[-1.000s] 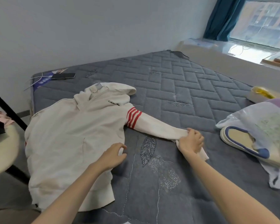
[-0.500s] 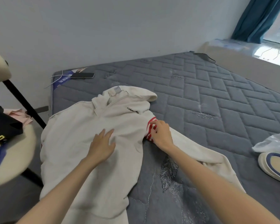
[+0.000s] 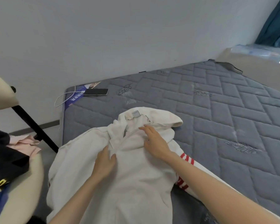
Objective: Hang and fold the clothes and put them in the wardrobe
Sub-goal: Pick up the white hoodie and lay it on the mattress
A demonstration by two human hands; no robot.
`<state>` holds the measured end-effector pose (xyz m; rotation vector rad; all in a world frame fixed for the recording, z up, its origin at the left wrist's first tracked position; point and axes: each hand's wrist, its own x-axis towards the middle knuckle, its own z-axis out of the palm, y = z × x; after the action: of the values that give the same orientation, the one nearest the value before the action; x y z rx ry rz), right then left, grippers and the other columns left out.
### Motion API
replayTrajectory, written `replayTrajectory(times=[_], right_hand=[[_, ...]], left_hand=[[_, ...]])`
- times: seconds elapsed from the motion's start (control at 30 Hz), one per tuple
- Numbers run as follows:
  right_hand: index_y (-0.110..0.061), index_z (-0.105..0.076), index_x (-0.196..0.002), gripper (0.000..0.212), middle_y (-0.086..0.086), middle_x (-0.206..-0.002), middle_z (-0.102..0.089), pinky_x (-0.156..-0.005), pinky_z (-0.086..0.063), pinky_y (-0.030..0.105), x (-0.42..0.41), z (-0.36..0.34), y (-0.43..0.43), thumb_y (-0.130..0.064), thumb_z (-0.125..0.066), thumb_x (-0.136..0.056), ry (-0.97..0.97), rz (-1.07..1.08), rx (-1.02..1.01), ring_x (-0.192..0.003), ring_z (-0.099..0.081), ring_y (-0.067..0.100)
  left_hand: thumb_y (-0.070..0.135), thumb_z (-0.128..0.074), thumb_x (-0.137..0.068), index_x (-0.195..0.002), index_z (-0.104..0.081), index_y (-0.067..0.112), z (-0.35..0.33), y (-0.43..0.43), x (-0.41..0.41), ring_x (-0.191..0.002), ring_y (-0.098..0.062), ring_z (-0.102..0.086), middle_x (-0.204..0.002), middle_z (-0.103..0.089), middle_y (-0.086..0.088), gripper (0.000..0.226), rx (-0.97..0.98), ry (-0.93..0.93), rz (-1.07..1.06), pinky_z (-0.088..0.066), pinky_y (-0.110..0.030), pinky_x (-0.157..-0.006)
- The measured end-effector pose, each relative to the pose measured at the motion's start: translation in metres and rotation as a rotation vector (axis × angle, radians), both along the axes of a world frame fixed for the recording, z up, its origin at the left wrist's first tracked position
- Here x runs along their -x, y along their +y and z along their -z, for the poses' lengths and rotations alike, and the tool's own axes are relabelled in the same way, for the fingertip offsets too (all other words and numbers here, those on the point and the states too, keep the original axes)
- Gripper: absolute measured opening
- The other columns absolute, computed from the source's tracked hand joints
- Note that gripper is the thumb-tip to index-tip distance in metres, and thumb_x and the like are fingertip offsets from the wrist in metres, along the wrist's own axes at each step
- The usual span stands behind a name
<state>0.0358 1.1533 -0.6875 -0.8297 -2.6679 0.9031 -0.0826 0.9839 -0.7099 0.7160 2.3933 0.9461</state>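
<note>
Hidden / unclear:
- Hoodie [image 3: 136, 183]: the hem is cut off by the lower frame edge.
- Its striped sleeve [image 3: 187, 159] is crossed by the person's right forearm. Red stripes show on both sides of the arm, and the cuff is out of frame.
- The other sleeve cannot be made out. That side of the hoodie hangs past the mattress [image 3: 217, 110] edge.
- The neck label's print is too small to read.
- Left of the hoodie, a chair [image 3: 23, 183] is cropped by the frame. It carries a dark garment [image 3: 6, 159] with part of a yellow print showing, and a pink garment [image 3: 26, 143].

Surface / room:
- The hoodie lies on a bare grey quilted mattress set against a white wall [image 3: 103, 38].
- Beyond the hood, at the mattress corner, are a dark phone [image 3: 95, 92] and a white cable [image 3: 61, 97].
- Far right of the hoodie are a pale ledge [image 3: 249, 65] and a blue curtain [image 3: 276, 26].

Orientation:
- The hoodie lies flat with its front up.
- The hood points away from the person toward the wall, and the hem points toward the person. The long axis runs near to far.
- The striped sleeve runs out to the lower right.

Hands:
- The left hand [image 3: 104, 164] lies flat on the chest just below the collar. Its fingers are straight and grasp nothing.
- The right hand [image 3: 155, 141] lies flat at the base of the hood. Its fingers are extended on the cloth and grasp nothing.
</note>
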Motion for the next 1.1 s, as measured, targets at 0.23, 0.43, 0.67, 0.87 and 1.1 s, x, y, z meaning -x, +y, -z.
replayTrajectory(times=[0.23, 0.43, 0.67, 0.87, 1.1], right_hand=[[-0.031, -0.026, -0.143, 0.073, 0.006, -0.131, -0.03, -0.086, -0.04, 0.042, 0.037, 0.023, 0.022, 0.002, -0.044, -0.08, -0.277, -0.009, -0.091, -0.117, -0.042, 0.031], [-0.019, -0.048, -0.12, 0.03, 0.006, -0.117, -0.042, -0.073, -0.031, 0.034, 0.024, 0.038, 0.019, -0.008, -0.042, -0.093, -0.398, 0.016, -0.293, -0.109, -0.042, 0.03], [-0.01, -0.055, -0.109, 0.02, 0.006, -0.115, -0.049, -0.071, -0.032, 0.03, -0.003, 0.039, 0.028, -0.011, -0.043, -0.093, -0.405, -0.051, -0.393, -0.111, -0.044, 0.028], [-0.012, -0.05, -0.107, 0.018, 0.004, -0.107, -0.056, -0.061, -0.029, 0.028, -0.01, 0.035, 0.018, -0.017, -0.038, -0.096, -0.43, 0.072, -0.352, -0.082, -0.049, 0.023], [-0.02, -0.056, -0.105, 0.017, -0.009, -0.085, -0.06, -0.06, -0.039, 0.027, 0.0, -0.007, -0.009, -0.026, -0.044, -0.095, -0.198, 0.031, -0.108, -0.078, -0.052, 0.015]], left_hand=[[0.042, -0.05, -0.079, -0.128, -0.045, 0.004, 0.007, 0.04, 0.041, -0.111, -0.024, -0.054, -0.127, -0.054, -0.009, 0.062, -0.107, -0.318, -0.19, -0.044, -0.036, -0.09], [0.024, -0.066, -0.083, -0.083, -0.058, 0.012, 0.012, 0.059, 0.05, -0.073, -0.02, -0.054, -0.071, -0.056, 0.003, 0.014, -0.204, -0.337, -0.266, -0.039, -0.028, -0.059], [0.016, -0.048, -0.092, -0.089, -0.044, 0.01, -0.015, 0.065, 0.07, -0.046, -0.013, -0.051, -0.059, -0.051, 0.0, 0.008, -0.215, 0.023, -0.502, -0.036, -0.031, -0.064], [0.012, -0.053, -0.088, -0.124, -0.049, 0.011, -0.002, 0.054, 0.078, -0.102, -0.029, -0.06, -0.109, -0.06, -0.008, 0.036, -0.207, -0.273, -0.379, -0.05, -0.042, -0.091], [0.01, -0.044, -0.093, -0.132, -0.046, 0.017, -0.029, 0.025, 0.06, -0.11, -0.025, -0.052, -0.116, -0.053, -0.006, 0.04, -0.28, -0.24, -0.351, -0.04, -0.029, -0.086]])
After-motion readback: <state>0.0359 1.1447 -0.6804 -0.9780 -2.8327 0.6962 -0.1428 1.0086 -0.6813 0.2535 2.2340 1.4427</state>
